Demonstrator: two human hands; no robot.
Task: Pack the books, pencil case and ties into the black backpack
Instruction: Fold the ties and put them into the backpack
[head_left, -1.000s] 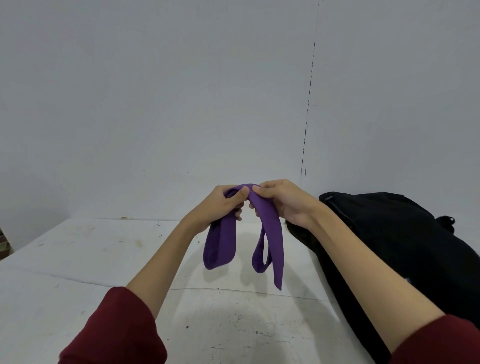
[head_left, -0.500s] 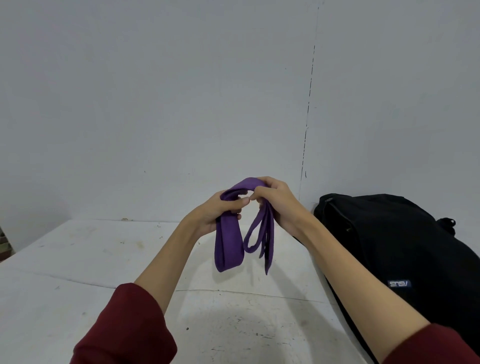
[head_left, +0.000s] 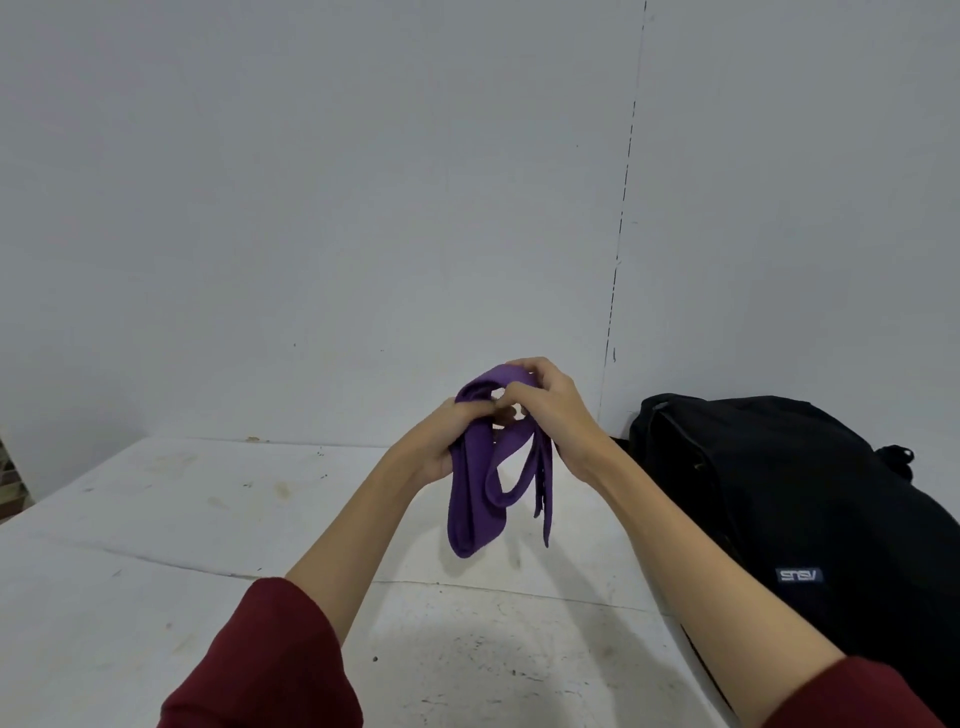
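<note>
Right now the fingers (head_left: 511, 395) of both hands are curled and bunched together at the top of a purple tie (head_left: 475, 499), pinching its gathered folds, so neither hand is free. The left hand (head_left: 447, 441) grips the wider folded loop from the left, and the right hand (head_left: 550, 410) closes over the top and holds the narrower strands on the right. The tie hangs in several loops below the hands, clear above the worktop (head_left: 208, 519), not touching it, with the thin end dangling lowest on the right. Dark red sleeves (head_left: 270, 660) show at both forearms. The black backpack (head_left: 779, 493) lies on its side on the worktop just right of the right forearm, near the wall (head_left: 311, 208); whether its opening is unzipped cannot be told from this angle. Progress, as a judgement: this tie is folded into a bundle but not yet in the backpack, so that step is still open. No books, pencil case or other ties are visible on the worktop; they may already be packed inside, or lie out of view, cannot tell which. What is left at least: carry the bundle right to the backpack and push it in.
</note>
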